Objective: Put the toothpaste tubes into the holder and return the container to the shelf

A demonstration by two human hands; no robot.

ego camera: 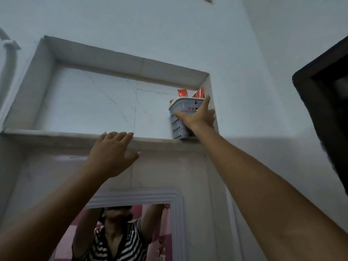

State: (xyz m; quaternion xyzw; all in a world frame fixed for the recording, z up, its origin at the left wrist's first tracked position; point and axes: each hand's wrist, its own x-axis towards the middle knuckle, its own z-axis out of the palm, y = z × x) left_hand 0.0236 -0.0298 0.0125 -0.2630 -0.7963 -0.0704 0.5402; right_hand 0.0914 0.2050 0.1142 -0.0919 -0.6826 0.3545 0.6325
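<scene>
Both bare forearms reach up toward a recessed wall shelf [62, 135]. Left hand [113, 153] lies flat with fingers spread on the shelf's front ledge, gripping nothing. At two o'clock from it, the right hand [197, 115] presses open-fingered against the perforated grey holder [178, 125], which stands in the niche's right corner, red toothpaste tubes [182, 92] poking above its rim. Below, a mirror [131, 232] reflects the person.

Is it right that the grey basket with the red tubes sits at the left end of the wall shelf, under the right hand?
Not quite. In the head view the grey basket with the red tubes sits at the right end of the wall shelf, under the right hand.
</scene>
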